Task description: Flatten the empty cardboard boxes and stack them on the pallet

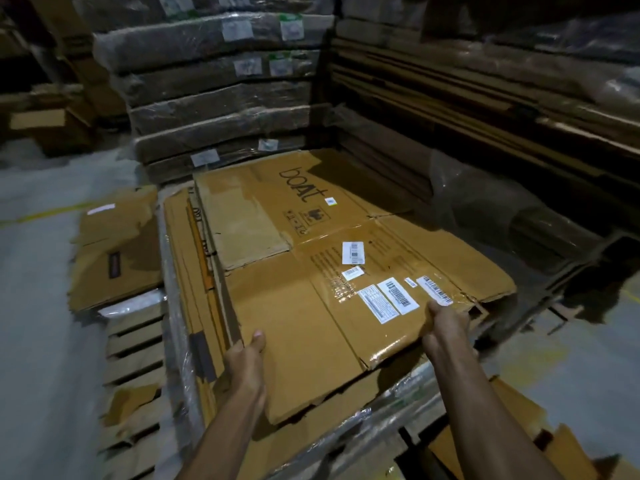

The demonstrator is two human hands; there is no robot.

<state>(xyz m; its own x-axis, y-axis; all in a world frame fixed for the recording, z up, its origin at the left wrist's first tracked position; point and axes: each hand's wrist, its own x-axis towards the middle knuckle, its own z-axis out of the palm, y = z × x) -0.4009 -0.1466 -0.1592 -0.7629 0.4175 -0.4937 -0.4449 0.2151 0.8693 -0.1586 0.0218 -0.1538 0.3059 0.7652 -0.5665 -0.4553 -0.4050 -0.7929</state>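
Observation:
A large flattened brown cardboard box [311, 306] with "boat" printed on it and several white barcode labels lies on top of a stack of flattened boxes [187, 271]. My left hand [247, 355] grips its near left edge, thumb on top. My right hand [445, 327] grips the near right edge beside a barcode label. The pallet itself is hidden under the cardboard and plastic wrap.
Tall shrink-wrapped stacks of flat cardboard [214, 91] rise behind, and another dark stack [485, 98] stands at the right. A lower pile of flattened boxes [117, 254] sits to the left. Loose cardboard pieces [540, 441] lie on the grey floor [38, 306] near right.

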